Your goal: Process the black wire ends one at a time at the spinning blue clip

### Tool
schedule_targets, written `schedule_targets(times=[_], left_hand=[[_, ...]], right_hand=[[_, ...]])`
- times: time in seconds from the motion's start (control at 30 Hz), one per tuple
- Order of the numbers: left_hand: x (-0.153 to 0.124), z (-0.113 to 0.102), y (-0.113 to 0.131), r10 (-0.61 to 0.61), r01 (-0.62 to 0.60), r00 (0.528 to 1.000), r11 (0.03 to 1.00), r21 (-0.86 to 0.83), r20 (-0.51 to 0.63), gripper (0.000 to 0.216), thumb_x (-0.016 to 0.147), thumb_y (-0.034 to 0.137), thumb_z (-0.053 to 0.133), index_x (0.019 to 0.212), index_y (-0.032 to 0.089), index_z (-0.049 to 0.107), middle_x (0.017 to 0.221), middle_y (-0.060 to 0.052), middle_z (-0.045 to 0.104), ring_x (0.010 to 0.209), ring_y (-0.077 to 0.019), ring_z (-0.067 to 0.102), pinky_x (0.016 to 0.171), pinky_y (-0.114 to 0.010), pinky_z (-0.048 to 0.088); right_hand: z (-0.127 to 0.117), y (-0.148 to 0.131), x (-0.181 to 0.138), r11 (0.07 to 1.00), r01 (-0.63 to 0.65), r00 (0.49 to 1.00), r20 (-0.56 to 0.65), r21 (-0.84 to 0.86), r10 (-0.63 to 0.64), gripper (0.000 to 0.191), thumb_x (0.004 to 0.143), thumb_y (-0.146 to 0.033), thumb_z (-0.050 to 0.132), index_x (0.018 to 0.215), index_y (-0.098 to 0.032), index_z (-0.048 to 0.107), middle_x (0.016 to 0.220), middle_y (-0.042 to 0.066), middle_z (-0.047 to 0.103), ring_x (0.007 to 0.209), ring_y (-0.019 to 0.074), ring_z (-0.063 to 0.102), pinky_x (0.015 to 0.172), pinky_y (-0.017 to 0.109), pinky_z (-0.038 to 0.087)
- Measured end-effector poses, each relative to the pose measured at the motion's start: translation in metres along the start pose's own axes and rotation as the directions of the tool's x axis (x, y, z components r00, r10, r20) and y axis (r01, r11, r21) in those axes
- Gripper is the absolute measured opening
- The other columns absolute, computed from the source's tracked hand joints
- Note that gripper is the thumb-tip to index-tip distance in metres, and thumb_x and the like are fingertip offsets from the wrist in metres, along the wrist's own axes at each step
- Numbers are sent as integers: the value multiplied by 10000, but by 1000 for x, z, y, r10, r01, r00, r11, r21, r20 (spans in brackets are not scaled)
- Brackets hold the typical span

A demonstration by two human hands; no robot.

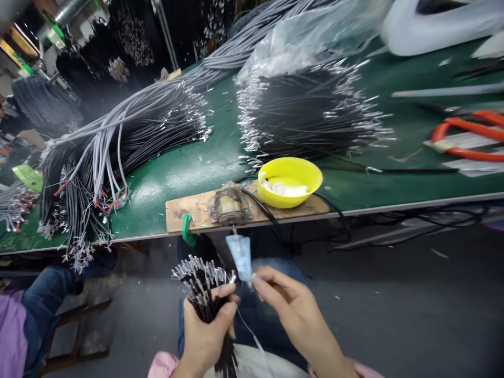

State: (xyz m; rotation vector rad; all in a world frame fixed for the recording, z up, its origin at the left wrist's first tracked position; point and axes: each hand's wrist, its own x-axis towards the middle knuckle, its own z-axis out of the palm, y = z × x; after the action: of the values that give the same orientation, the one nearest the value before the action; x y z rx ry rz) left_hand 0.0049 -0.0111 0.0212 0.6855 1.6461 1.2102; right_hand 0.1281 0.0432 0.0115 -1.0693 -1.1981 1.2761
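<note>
Black cable bundle [202, 294], silvery tips [199, 270] upward, beside seemingly translucent blue cone [240, 256]

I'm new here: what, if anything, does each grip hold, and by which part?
Left grip: black cable bundle, below its silvery ends. Right grip: at the blue piece; whether anything is held cannot be told.

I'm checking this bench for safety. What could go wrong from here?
The right hand has its fingertips at the blue cone's lower end; if the cone turns, they might get nipped. The left hand holds a bundle of black cables with splayed ends close to the cone, so one could catch. The yellow bowl stands on the wooden board near the table's front edge; a bump might spill it.
</note>
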Motion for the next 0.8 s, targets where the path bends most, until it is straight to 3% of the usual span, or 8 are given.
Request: schedule_targets(times=[0.13,0.2,0.27,0.4,0.57,0.63,0.73,0.8], left_hand=[[-4,-3,-8,-50,50,998,999,-1,-23,250,526,294,792,673,114,700,454,11,593,392,-116,515,410,-234,445],[-8,-4,-10,-57,56,997,998,-11,-52,261,498,260,805,680,127,673,565,-17,659,526,-165,603,510,-261,502],[-11,-5,-10,-56,54,995,998,-27,-77,276,492,251,806,692,137,654,666,-40,695,637,-197,642,604,-287,527],[-12,-3,-9,-41,35,995,997,-65,-90,302,461,265,818,655,156,613,658,-23,680,646,-189,645,658,-292,531],[-9,5,7,-38,36,999,996,-83,-31,339,541,435,764,559,162,563,388,62,484,347,-92,458,388,-226,424],[-9,9,18,-28,30,999,997,-73,28,409,565,529,724,521,169,535,368,65,454,338,-79,420,365,-213,388],[-10,12,25,-29,30,1000,995,-99,11,474,514,590,726,489,182,487,372,66,441,347,-72,406,365,-206,369],[-10,12,21,-32,35,999,991,-127,29,474,539,591,719,496,181,483,381,64,446,354,-68,406,376,-200,364]], right_hand=[[5,-10,-11,878,389,919,44,-279,-393,41,751,-237,646,729,-202,646,633,15,580,587,166,539,529,269,444],[8,-14,-13,823,484,874,114,-298,-472,50,770,-175,619,731,-201,637,643,17,597,611,168,559,577,285,463],[10,-16,-14,822,503,865,146,-267,-481,131,802,-130,566,693,-197,597,609,5,591,571,153,556,573,286,464],[11,-16,-13,836,487,873,156,-253,-462,205,833,-116,515,647,-201,535,555,-12,565,515,141,525,530,282,443],[22,-9,-18,761,514,836,33,-395,-548,247,814,-66,511,615,-204,465,503,-29,476,499,133,445,540,288,404],[28,-5,-20,703,529,790,-28,-476,-613,250,795,-43,527,617,-204,458,491,-29,459,492,135,412,537,296,380],[31,-3,-23,646,574,717,-72,-503,-693,211,765,-14,553,661,-193,510,505,-12,504,489,138,417,528,300,372],[30,-6,-22,688,590,727,-94,-424,-681,201,751,4,545,684,-186,548,528,0,542,497,139,453,527,293,397]])
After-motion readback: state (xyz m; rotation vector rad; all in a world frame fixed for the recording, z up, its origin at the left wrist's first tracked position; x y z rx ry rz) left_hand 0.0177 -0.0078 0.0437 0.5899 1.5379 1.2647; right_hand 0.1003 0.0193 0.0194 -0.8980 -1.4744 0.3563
